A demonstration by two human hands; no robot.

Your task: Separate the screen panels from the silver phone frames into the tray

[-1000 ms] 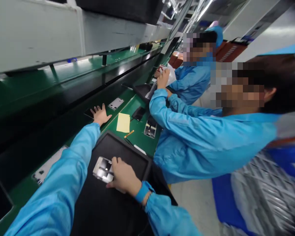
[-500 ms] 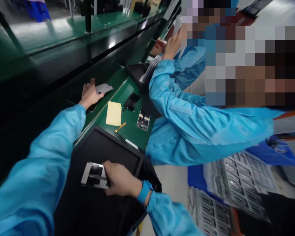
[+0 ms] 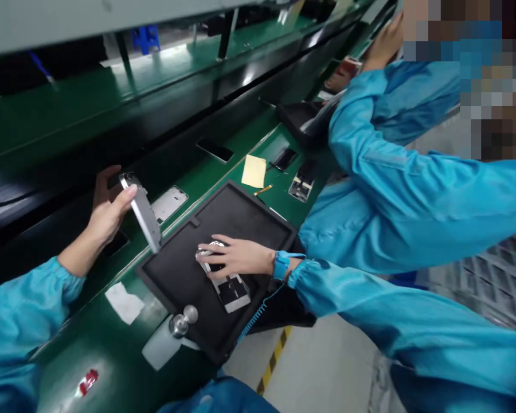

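My left hand [image 3: 107,221], at the left over the bench edge, grips a silver-edged phone [image 3: 144,215] held up on its side between thumb and fingers. Below it on the bench lies a pale phone back housing [image 3: 171,203]. My right hand [image 3: 245,258], with a blue wrist strap, reaches palm down over a black tray [image 3: 172,287]. Its fingers are wrapped over silver, round-cornered phone housings, apparently stacked; a white-ended phone housing [image 3: 236,298] with a dark panel shows under the palm. How many lie there is hidden.
A bottle with a metal pump top [image 3: 179,325] stands by the tray's near corner. White paper [image 3: 124,303], a yellow note [image 3: 254,171], a dark phone [image 3: 215,150] and an opened phone [image 3: 301,186] lie on the green bench. A co-worker's blue sleeve [image 3: 395,166] is close at right.
My left hand has lifted a phone up from the bench. My right hand has brought its phone housing to rest over the tray. The view has shifted left.
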